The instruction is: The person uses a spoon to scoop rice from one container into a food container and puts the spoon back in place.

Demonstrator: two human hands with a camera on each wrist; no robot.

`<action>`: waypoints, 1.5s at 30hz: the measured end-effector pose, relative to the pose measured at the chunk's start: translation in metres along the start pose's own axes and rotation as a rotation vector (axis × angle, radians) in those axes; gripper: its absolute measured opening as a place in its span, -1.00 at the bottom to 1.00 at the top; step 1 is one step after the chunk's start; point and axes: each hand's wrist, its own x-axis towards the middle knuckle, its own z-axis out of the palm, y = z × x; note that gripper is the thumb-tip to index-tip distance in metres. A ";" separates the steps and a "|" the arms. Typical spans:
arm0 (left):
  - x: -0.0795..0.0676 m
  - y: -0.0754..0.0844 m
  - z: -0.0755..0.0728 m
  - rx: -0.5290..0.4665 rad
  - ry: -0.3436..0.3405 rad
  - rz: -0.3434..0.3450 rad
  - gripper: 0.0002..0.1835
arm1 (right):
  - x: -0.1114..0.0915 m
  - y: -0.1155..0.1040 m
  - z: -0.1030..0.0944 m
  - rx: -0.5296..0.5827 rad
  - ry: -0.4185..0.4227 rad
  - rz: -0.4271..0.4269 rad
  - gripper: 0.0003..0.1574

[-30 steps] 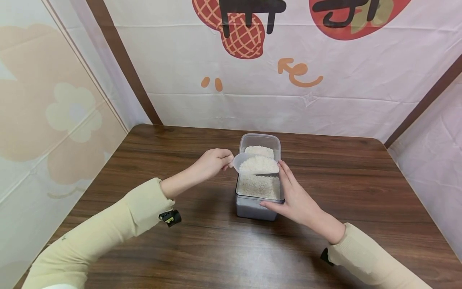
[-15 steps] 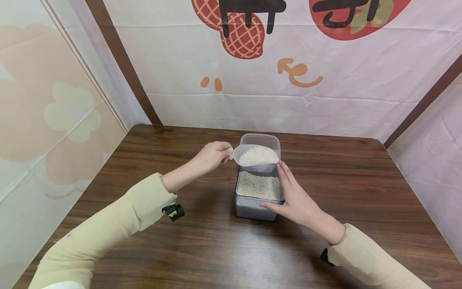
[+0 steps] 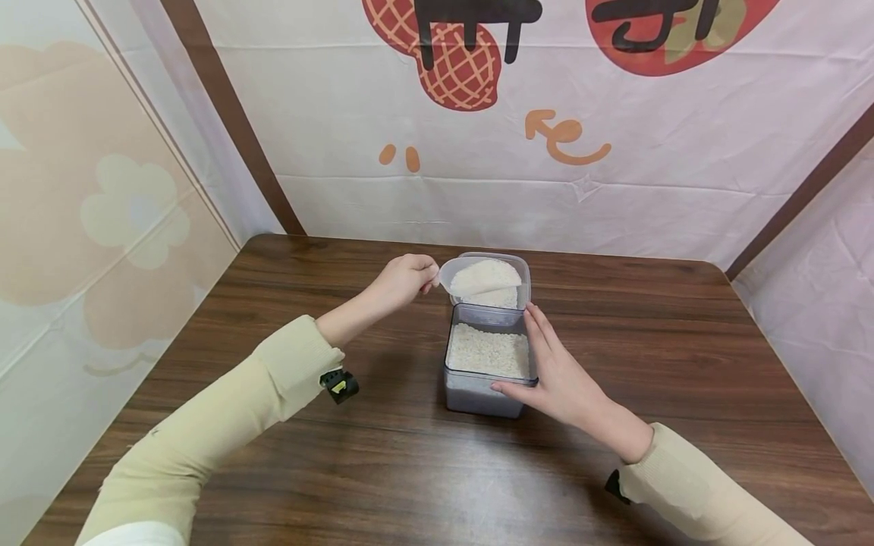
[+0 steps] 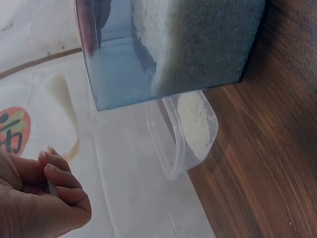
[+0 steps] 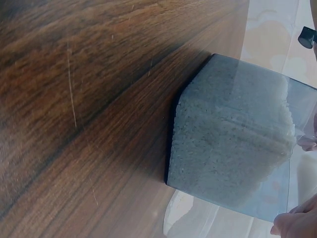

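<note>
In the head view my left hand [image 3: 401, 285] pinches the handle of a translucent scoop [image 3: 447, 274] heaped with white rice [image 3: 486, 276]. The scoop hangs over a clear plastic box [image 3: 525, 282] that has rice in it. The left wrist view shows the curled fingers on the handle, with the scoop [image 4: 60, 101] tilted there. My right hand [image 3: 563, 379] holds the near right corner of a bluish see-through rice bin [image 3: 483, 396], thumb on the front, fingers along the right side. In the right wrist view its fingertips [image 5: 292, 223] touch the rim.
Both containers stand one behind the other on a brown wood-grain table [image 3: 382, 470]. Behind the table hangs a printed white cloth [image 3: 328, 121], and further cloths close off both sides. Dark wrist cameras [image 3: 339, 385] sit at both cuffs.
My left hand has carried the filled scoop up and away from me, from over the bluish bin to over the clear box. My right hand has stayed on the bin.
</note>
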 end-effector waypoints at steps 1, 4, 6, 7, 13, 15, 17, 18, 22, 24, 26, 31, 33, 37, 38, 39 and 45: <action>0.002 0.000 0.000 0.006 0.003 -0.001 -0.74 | 0.000 0.000 0.000 0.000 0.003 -0.002 0.35; 0.007 -0.003 0.001 0.011 0.013 -0.013 -0.74 | -0.001 0.000 0.000 0.003 0.007 -0.006 0.35; 0.011 -0.004 0.002 0.018 0.019 -0.024 -0.73 | -0.001 0.000 0.000 0.004 0.009 -0.008 0.35; 0.013 -0.006 0.003 0.025 0.024 -0.028 -0.73 | -0.001 0.000 0.000 0.004 0.011 -0.009 0.35; 0.027 -0.014 0.007 0.065 0.053 -0.049 -0.72 | -0.001 0.001 0.000 0.003 0.014 -0.012 0.35; 0.030 -0.016 0.008 0.075 0.059 -0.055 -0.72 | -0.001 0.001 0.000 0.001 0.018 -0.016 0.34; 0.033 -0.017 0.009 0.082 0.063 -0.059 -0.72 | -0.001 0.001 0.000 -0.002 0.021 -0.019 0.34; 0.034 -0.017 0.009 0.086 0.063 -0.062 -0.72 | -0.001 0.001 0.000 -0.003 0.023 -0.024 0.34; 0.038 -0.020 0.013 0.093 0.054 -0.084 -0.72 | -0.001 0.002 0.001 -0.003 0.031 -0.032 0.34; 0.041 -0.022 0.015 0.100 0.047 -0.092 -0.71 | 0.000 0.003 0.001 -0.006 0.035 -0.038 0.33; 0.043 -0.023 0.017 0.103 0.041 -0.098 -0.71 | 0.000 0.003 0.001 -0.007 0.036 -0.040 0.33; 0.047 -0.026 0.021 0.119 0.034 -0.099 -0.72 | 0.000 0.004 0.002 -0.014 0.038 -0.046 0.33; 0.048 -0.027 0.022 0.130 0.034 -0.100 -0.72 | 0.000 0.005 0.003 -0.019 0.037 -0.046 0.33; 0.051 -0.030 0.025 0.141 0.018 -0.107 -0.72 | 0.000 0.004 0.002 -0.018 0.036 -0.043 0.33; 0.052 -0.031 0.026 0.143 0.014 -0.108 -0.72 | 0.000 0.004 0.002 -0.016 0.035 -0.042 0.33; 0.052 -0.032 0.027 0.146 0.007 -0.108 -0.72 | 0.000 0.004 0.002 -0.015 0.035 -0.041 0.33; 0.055 -0.036 0.030 0.167 -0.006 -0.116 -0.75 | 0.000 0.001 0.001 -0.015 0.027 -0.027 0.33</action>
